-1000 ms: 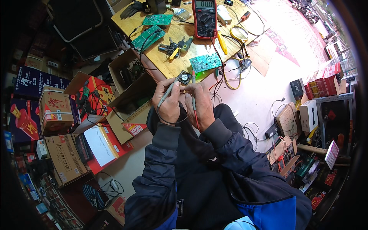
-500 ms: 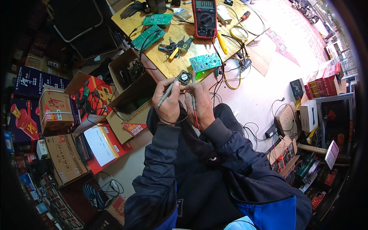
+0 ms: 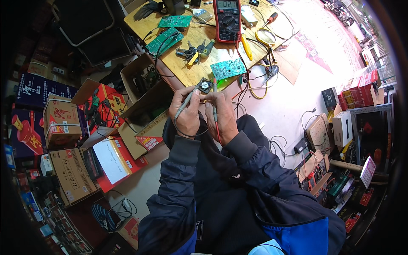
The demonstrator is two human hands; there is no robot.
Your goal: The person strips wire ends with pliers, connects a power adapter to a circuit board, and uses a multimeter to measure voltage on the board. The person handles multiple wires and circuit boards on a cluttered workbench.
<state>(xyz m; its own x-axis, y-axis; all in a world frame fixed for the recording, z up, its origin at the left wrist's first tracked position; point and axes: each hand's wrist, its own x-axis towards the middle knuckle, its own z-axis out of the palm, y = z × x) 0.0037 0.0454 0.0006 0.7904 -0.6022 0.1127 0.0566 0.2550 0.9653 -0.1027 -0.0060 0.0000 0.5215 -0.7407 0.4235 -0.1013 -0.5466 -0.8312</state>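
Close together at the table's near corner, my left hand (image 3: 186, 115) and my right hand (image 3: 223, 115) have their fingers closed. A grey test probe (image 3: 185, 105) with a dark lead slants through my left hand. The other probe (image 3: 214, 108), on a red lead, stands nearly upright in my right hand. Between the fingertips is a small square black part with a round pale centre (image 3: 205, 86); which hand carries it I cannot tell. Just beyond, a green circuit board (image 3: 228, 69) lies at the table edge. The red multimeter (image 3: 228, 21) displays a reading.
On the wooden table (image 3: 187, 76) lie more green circuit boards (image 3: 166, 41), keys (image 3: 191, 53), a yellow-handled tool (image 3: 246, 47) and a screwdriver (image 3: 272, 18). Leads hang over its right edge. Cardboard boxes (image 3: 63, 121) crowd the left; a hammer (image 3: 346, 164) lies among parts at right.
The digits on the multimeter's display are different now. My hands, the probes and the square part hold nearly the same place.
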